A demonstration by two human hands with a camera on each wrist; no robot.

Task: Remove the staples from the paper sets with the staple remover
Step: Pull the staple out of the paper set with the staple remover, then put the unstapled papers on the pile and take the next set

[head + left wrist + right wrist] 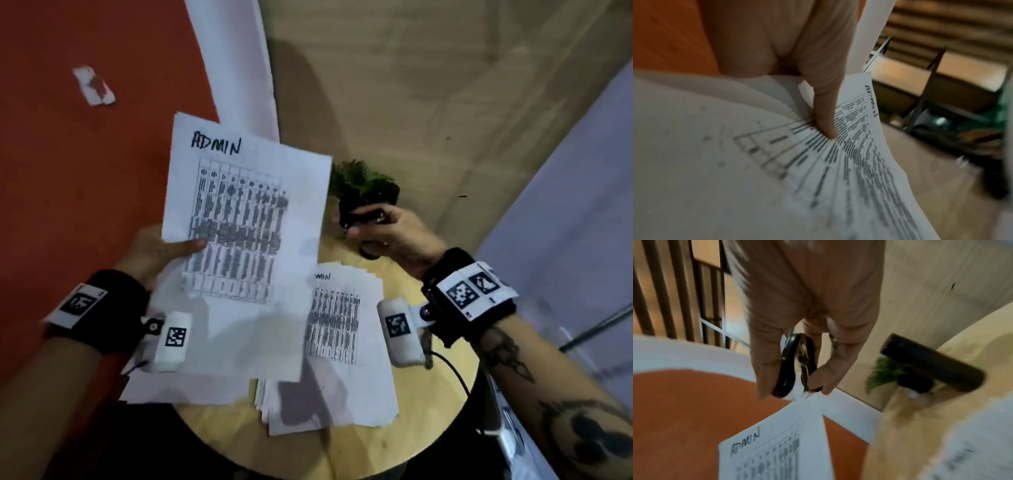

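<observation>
The left hand [154, 253] holds a paper set [245, 219] headed "ADMIN" raised above the round wooden table [428, 431], thumb pressed flat on the printed grid of the top sheet and the remaining fingers hidden beneath the pages; the left wrist view confirms the thumb [825, 116] bearing on the top sheet while the pages fan out below it. The right hand [394, 233] grips the black staple remover [795, 363] between thumb and fingers, held just beside the upper right corner of the raised set. In the right wrist view the tool's metal tip appears to meet that corner; motion blur prevents confirming contact or any staple. A second pile of papers [342, 342], also headed "ADMIN", lies loosely fanned on the table beneath and to the right of the raised set. A small potted plant [366, 188] in a dark pot stands at the table's far edge, behind the right hand. The floor [68, 171] to the left is orange-red.
</observation>
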